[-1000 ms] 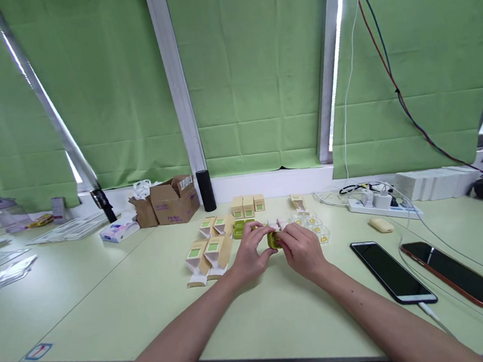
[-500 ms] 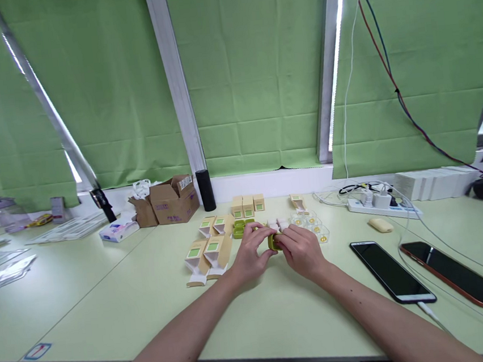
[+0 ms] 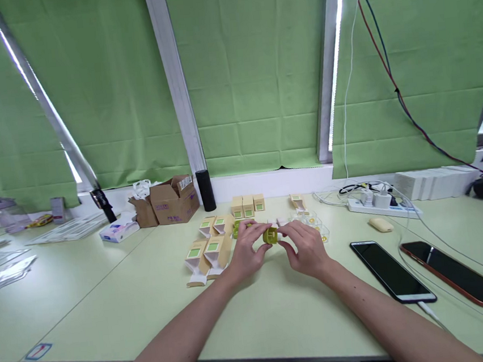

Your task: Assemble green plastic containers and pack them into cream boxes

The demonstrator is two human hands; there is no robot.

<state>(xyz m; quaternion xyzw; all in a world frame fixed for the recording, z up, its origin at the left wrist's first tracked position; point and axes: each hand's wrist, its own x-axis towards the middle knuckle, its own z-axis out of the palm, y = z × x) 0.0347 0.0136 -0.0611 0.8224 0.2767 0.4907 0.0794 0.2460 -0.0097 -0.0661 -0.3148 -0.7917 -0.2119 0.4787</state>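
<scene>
My left hand (image 3: pixel 248 251) and my right hand (image 3: pixel 305 249) meet over the middle of the pale green table (image 3: pixel 107 296). Between their fingertips they pinch a small olive-green case (image 3: pixel 269 235), lifted a little off the table. Left of my hands lie several tan cartons with green labels (image 3: pixel 208 252), their flaps open. Behind my hands stand three closed tan boxes (image 3: pixel 248 204) in a row. Small clear trays with yellow pieces (image 3: pixel 316 226) sit just beyond my right hand.
Two phones (image 3: pixel 392 272) (image 3: pixel 458 274) on cables lie at the right, near a white power strip (image 3: pixel 380 202) and a cream earbud case (image 3: pixel 381 224). A brown cardboard box (image 3: pixel 174 199), a black cylinder (image 3: pixel 205 190) and a tissue pack (image 3: pixel 118 230) stand at the back left.
Both hands have raised the green case slightly and turned it, so its open side now shows; the fingers have spread a little around it.
</scene>
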